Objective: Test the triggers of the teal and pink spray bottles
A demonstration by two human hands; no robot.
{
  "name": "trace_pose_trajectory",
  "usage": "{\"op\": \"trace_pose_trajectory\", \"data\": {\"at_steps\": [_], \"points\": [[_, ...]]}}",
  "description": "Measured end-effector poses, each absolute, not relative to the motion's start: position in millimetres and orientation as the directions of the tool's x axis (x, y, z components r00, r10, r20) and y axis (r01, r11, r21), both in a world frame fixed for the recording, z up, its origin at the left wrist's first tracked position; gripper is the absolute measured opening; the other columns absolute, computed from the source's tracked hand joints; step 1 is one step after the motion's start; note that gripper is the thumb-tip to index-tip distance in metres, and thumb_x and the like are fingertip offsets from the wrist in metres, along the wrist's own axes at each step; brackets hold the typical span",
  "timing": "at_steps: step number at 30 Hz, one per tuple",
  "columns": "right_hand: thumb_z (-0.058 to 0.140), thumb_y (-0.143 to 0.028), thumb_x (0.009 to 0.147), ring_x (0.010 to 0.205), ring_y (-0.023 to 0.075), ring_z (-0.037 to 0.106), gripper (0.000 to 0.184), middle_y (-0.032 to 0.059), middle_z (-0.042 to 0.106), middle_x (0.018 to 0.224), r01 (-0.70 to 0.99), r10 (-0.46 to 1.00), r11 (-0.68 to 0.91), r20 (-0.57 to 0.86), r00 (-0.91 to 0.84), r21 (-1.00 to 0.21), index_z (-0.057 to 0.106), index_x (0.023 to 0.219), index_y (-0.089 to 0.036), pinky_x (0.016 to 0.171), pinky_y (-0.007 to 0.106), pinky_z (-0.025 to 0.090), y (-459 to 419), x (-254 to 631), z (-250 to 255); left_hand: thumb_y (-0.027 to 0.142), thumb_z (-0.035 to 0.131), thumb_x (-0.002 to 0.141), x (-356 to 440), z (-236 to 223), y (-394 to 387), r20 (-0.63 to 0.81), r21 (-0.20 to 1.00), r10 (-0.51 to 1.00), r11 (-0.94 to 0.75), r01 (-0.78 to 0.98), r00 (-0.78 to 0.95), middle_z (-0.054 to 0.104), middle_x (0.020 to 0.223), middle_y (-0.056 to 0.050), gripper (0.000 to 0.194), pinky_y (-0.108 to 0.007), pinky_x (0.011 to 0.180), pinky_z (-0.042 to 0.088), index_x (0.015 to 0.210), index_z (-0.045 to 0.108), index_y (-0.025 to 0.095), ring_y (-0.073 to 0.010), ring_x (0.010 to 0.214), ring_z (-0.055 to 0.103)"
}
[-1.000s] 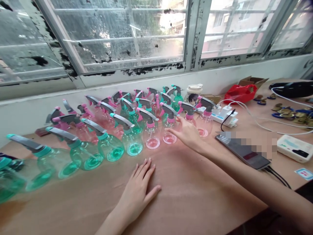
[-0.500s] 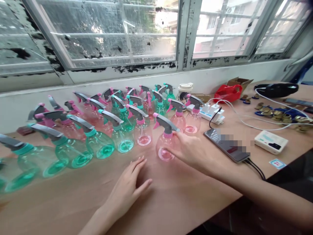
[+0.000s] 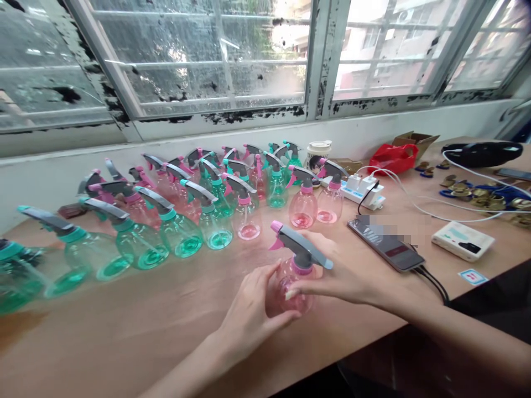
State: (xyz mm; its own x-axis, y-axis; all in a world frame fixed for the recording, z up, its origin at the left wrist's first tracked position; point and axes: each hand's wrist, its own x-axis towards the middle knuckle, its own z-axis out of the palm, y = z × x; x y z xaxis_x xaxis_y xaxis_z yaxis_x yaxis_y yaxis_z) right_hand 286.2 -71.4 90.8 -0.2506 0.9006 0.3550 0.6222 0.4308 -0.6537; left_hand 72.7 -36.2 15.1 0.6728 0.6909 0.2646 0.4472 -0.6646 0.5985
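A clear pink spray bottle with a grey and pink trigger head stands between my hands near the front of the table, its nozzle pointing left and away. My right hand grips it from the right, thumb across the front just below the collar. My left hand curves round its left side, with the thumb low on the body and the fingers partly behind it. Just beyond stand a pink spray bottle and a green-tinted one; several more pink and green ones fill rows behind and to the left.
A phone with cables and a white power bank lie right of my hands. Behind them are a power strip, a lidded cup and a red plastic bag. Brass-coloured pieces lie at the far right. Windows line the back.
My right hand has brought the pink spray bottle nearer, away from the other bottles. My left hand, previously flat above the table, has come up and closed on the bottle's left side.
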Motion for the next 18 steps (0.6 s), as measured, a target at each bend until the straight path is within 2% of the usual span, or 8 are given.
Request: {"op": "trace_pose_trajectory", "data": {"at_steps": [3, 7, 10, 15, 18], "points": [[0.071, -0.045, 0.08, 0.06, 0.0133, 0.058, 0.043, 0.0011, 0.064, 0.085, 0.41, 0.895, 0.444, 0.373, -0.245, -0.797, 0.057, 0.112, -0.02, 0.053, 0.026, 0.048, -61.4, 283.5, 89.3, 0.044, 0.076, 0.078, 84.1, 16.5, -37.4, 0.258, 0.604, 0.675, -0.671, 0.43, 0.691, 0.055, 0.136, -0.012, 0.069, -0.052, 0.102, 0.045, 0.134, 0.041, 0.023, -0.0325, 0.125, 0.053], [0.067, -0.039, 0.084, 0.07, 0.016, 0.062, 0.024, 0.0036, 0.067, 0.091, 0.309, 0.871, 0.492, 0.469, -0.15, -0.814, 0.061, 0.097, -0.021, 0.06, 0.029, 0.051, -52.5, 279.8, 76.1, 0.043, 0.076, 0.079, 95.6, 17.1, -38.1, 0.265, 0.606, 0.661, -0.681, 0.412, 0.702, 0.057, 0.134, -0.013, 0.07, -0.05, 0.101, 0.046, 0.135, 0.039, 0.022, -0.0315, 0.123, 0.054], [0.063, -0.034, 0.086, 0.076, 0.0178, 0.065, 0.016, 0.0036, 0.068, 0.089, 0.297, 0.862, 0.502, 0.497, -0.1, -0.812, 0.062, 0.096, -0.021, 0.066, 0.03, 0.052, -49.6, 282.1, 73.1, 0.048, 0.074, 0.08, 94.0, 11.8, -34.2, 0.269, 0.551, 0.648, -0.71, 0.437, 0.713, 0.053, 0.139, -0.016, 0.076, -0.052, 0.105, 0.043, 0.139, 0.035, 0.021, -0.0329, 0.129, 0.049], [0.06, -0.023, 0.086, 0.067, 0.0156, 0.064, 0.008, 0.002, 0.069, 0.081, 0.427, 0.845, 0.518, 0.521, -0.12, -0.741, 0.064, 0.093, -0.021, 0.063, 0.028, 0.051, -46.4, 291.7, 87.0, 0.056, 0.062, 0.087, 70.3, -2.0, -11.8, 0.247, 0.318, 0.593, -0.797, 0.514, 0.767, 0.043, 0.149, -0.02, 0.079, -0.062, 0.112, 0.03, 0.147, 0.027, 0.019, -0.0367, 0.139, 0.038], [0.057, -0.021, 0.088, 0.072, 0.0173, 0.066, 0.008, 0.002, 0.068, 0.078, 0.449, 0.833, 0.534, 0.538, -0.133, -0.716, 0.065, 0.089, -0.021, 0.066, 0.028, 0.052, -40.0, 294.5, 90.1, 0.054, 0.057, 0.09, 51.6, -5.6, 3.9, 0.239, 0.21, 0.622, -0.783, 0.586, 0.745, 0.037, 0.153, -0.02, 0.074, -0.062, 0.113, 0.029, 0.148, 0.028, 0.02, -0.0365, 0.142, 0.034]]}}
